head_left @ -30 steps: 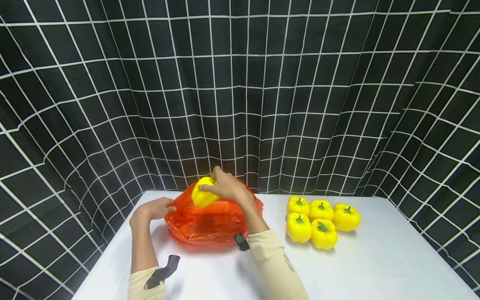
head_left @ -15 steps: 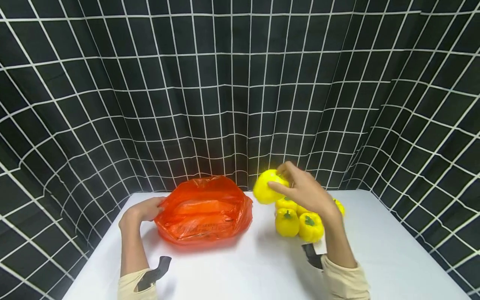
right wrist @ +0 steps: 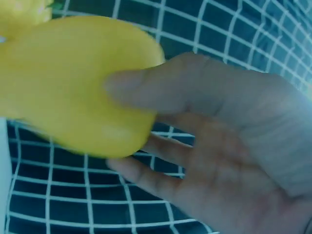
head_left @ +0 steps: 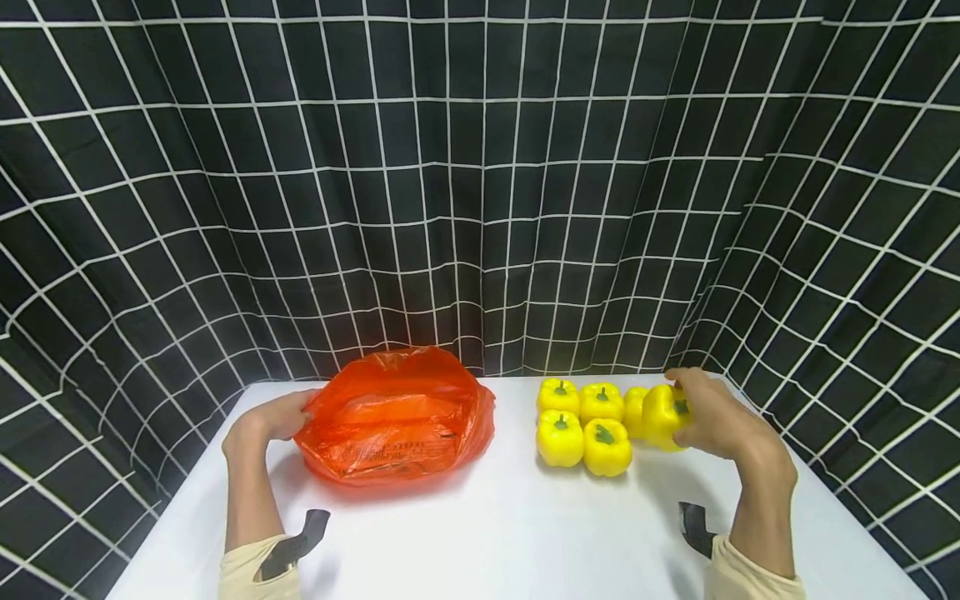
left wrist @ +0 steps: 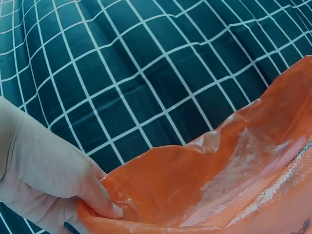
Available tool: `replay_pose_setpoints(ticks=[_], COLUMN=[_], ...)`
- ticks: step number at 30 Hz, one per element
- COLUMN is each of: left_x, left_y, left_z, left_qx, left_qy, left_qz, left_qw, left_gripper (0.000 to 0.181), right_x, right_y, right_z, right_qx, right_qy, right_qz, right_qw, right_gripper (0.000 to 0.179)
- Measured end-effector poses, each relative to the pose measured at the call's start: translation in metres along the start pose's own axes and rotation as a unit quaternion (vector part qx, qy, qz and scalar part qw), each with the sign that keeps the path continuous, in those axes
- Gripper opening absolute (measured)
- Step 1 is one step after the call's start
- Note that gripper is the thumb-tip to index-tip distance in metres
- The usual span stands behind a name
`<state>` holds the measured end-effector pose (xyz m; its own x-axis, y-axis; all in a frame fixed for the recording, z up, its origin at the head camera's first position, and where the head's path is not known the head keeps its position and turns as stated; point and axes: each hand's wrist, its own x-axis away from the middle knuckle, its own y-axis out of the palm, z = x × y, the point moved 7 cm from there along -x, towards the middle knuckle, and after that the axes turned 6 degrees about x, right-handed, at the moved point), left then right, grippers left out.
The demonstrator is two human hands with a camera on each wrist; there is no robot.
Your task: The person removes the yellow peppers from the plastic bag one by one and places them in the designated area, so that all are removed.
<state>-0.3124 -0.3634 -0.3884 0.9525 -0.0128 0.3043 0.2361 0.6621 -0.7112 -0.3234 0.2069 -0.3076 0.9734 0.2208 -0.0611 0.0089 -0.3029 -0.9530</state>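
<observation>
At the left of the head view, my left hand (head_left: 272, 421) pinches the edge of a red plastic bag (head_left: 393, 425). The left wrist view has the thumb over the rim of the bag (left wrist: 161, 190). Far to the right, my right hand (head_left: 716, 417) holds a yellow bell pepper (head_left: 662, 415) between thumb and fingers, beside the right end of a group of yellow peppers (head_left: 606, 447). The right wrist view is blurred; there the thumb lies on the pepper (right wrist: 73, 83) and fingertips reach its underside. Whether this pepper rests on the table is hard to tell.
The peppers stand close together in two rows on the white table (head_left: 480, 533), stems mostly up. A black curtain with a white grid (head_left: 480, 208) surrounds the table's back and sides. The bag lies left of the peppers, near the back edge.
My right hand has carried the pepper from over the bag's mouth rightward across the other peppers to their right end. The left hand keeps its hold on the bag. The head view has shifted right.
</observation>
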Motion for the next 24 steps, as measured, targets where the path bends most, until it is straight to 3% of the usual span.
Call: replay_pose_setpoints(ticks=[3, 6, 12, 24], left_x=[0.002, 0.003, 0.006, 0.009], left_y=[0.001, 0.002, 0.006, 0.005], left_z=[-0.002, -0.003, -0.002, -0.003], left_qx=[0.011, 0.013, 0.011, 0.017], left_qy=[-0.012, -0.015, -0.008, -0.015], left_qz=[-0.002, -0.003, -0.006, -0.003], left_qw=[0.9999, 0.9998, 0.9999, 0.9997], left_gripper=[0.061, 0.061, 0.060, 0.062], right_x=[-0.003, -0.009, -0.016, -0.020], right_y=[0.014, 0.026, 0.044, 0.061], right_z=[0.013, 0.021, 0.024, 0.026], right_qx=[0.027, 0.035, 0.059, 0.066], right_qy=[0.031, 0.057, 0.057, 0.075], right_qz=[-0.061, -0.097, -0.133, -0.153], right_qw=[0.9973, 0.9931, 0.9878, 0.9832], right_gripper=[0.083, 0.081, 0.082, 0.080])
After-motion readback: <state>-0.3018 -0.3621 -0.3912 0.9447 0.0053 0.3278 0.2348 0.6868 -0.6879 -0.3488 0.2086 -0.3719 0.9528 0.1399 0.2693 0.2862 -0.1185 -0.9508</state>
